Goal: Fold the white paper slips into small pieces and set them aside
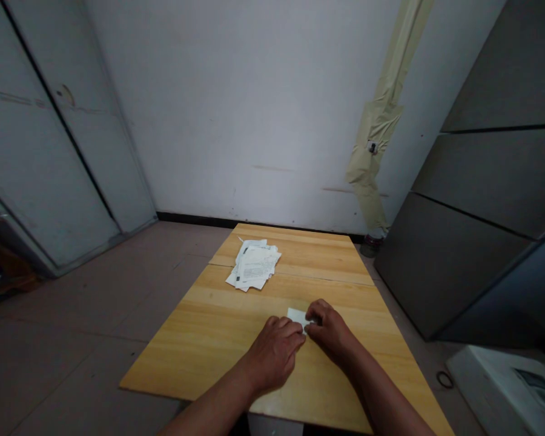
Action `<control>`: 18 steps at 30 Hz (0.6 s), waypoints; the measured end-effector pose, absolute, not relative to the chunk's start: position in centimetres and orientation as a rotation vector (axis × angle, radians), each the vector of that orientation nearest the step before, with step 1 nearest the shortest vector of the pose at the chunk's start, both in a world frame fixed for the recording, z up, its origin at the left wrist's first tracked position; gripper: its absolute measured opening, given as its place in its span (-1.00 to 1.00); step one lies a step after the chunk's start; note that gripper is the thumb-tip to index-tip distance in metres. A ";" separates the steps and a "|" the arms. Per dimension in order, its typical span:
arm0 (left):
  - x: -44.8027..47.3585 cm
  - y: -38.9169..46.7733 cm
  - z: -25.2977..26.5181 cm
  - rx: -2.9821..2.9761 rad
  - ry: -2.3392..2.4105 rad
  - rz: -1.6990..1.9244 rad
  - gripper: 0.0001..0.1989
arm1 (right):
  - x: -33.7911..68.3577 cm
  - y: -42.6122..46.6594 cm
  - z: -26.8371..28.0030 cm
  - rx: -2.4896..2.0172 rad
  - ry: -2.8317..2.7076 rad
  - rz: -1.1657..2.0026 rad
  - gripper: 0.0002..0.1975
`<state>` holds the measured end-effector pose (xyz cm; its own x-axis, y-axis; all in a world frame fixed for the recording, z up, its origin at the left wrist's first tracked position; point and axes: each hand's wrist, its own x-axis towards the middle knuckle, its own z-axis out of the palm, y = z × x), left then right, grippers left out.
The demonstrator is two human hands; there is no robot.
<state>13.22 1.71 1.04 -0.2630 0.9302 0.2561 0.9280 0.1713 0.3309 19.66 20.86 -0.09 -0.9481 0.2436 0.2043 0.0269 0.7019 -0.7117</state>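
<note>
A small piece of white paper (297, 314) lies on the wooden table (236, 327), partly covered by my fingers. My left hand (279, 348) is closed, its fingertips gripping the paper's lower left side. At the right edge, my right hand (329, 327) has its thumb and fingers curled in a pinch on the same paper. The two hands' fingertips are close together, and they hide how the paper is folded, if at all. Farther back on the left lies a loose stack of printed paper sheets (255, 266), apart from both hands.
A white wall (254, 121) stands beyond the table, with a taped-over pipe (376, 127) on it. Grey cabinet panels (490, 175) rise at the right, above a white box (508, 387) on the floor. A black ring (444, 380) lies beside the box. Pale doors (49, 139) are at left.
</note>
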 end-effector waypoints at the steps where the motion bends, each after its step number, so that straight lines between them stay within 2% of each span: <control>1: 13.2 1.7 1.1 1.901 2.396 0.676 -0.75 | 19.8 20.8 -0.1 -0.215 -2.635 1.075 -0.81; 7: 13.4 1.5 1.1 1.869 2.401 0.728 -0.72 | 19.8 21.5 -0.2 -0.230 -2.598 1.138 -0.75; 13: 14.7 2.1 1.0 1.767 2.489 0.665 -0.76 | 20.0 21.7 -0.4 -0.283 -2.405 1.160 -0.81; 18: 15.3 3.4 0.6 1.610 2.551 0.773 -0.74 | 21.0 19.9 0.1 -0.133 -2.482 1.075 -0.79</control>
<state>15.25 3.39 0.55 -0.4648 0.8539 0.2340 0.8402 0.3420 0.4209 20.98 19.95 0.09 -0.9030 0.2523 0.3478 -0.0812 0.6947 -0.7147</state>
